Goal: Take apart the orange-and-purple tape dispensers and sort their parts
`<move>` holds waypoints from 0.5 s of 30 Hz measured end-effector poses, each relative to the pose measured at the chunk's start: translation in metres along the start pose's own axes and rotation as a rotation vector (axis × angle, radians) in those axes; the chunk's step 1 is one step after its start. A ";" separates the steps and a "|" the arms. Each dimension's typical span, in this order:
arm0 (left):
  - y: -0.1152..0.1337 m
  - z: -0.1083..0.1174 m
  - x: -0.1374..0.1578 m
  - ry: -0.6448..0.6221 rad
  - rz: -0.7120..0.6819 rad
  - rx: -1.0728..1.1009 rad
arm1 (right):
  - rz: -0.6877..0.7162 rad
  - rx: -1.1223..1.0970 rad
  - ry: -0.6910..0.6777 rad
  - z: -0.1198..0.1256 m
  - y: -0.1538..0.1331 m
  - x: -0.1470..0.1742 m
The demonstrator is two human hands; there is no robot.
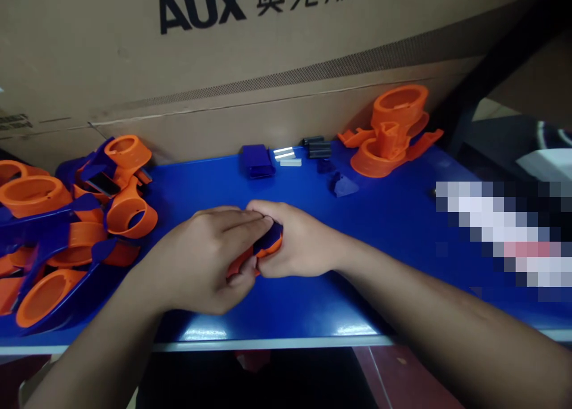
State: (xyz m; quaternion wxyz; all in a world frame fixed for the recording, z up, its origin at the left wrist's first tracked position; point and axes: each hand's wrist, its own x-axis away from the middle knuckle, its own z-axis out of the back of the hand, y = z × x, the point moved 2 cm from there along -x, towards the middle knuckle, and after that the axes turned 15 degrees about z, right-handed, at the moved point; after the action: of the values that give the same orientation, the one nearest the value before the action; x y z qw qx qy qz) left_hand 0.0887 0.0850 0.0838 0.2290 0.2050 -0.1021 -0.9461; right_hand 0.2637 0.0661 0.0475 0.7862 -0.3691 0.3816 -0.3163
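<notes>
My left hand (210,257) and my right hand (297,239) meet over the middle of the blue table. Both are closed around one orange and dark blue plastic part (270,242), which shows only in slivers between the fingers. My left fingers lie across its top, with the thumb below. My right hand wraps its far side. Most of the part is hidden, so its full shape cannot be made out.
Orange and blue plastic pieces (131,215) lie heaped at left. Along the back sit a dark blue block (258,161), pale strips (288,156), black cylinders (317,147) and a small blue piece (344,184). Orange parts (388,132) stand at back right before a cardboard box (223,69).
</notes>
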 end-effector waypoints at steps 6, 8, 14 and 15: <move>0.000 0.007 0.002 0.002 -0.030 0.022 | 0.011 0.013 -0.030 -0.001 -0.005 0.001; 0.002 0.009 0.002 -0.001 -0.031 0.032 | 0.016 0.027 -0.036 -0.003 -0.007 0.002; 0.005 0.010 0.002 0.018 0.008 0.025 | 0.015 0.087 -0.013 -0.006 -0.011 0.002; 0.005 0.010 0.002 0.026 0.012 0.017 | 0.016 0.098 -0.008 -0.006 -0.012 0.002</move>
State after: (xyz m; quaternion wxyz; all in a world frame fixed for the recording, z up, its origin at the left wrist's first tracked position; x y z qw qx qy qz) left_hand 0.0850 0.0804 0.0931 0.2345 0.2185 -0.1084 -0.9410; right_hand 0.2571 0.0559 0.0543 0.8073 -0.3283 0.3654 -0.3270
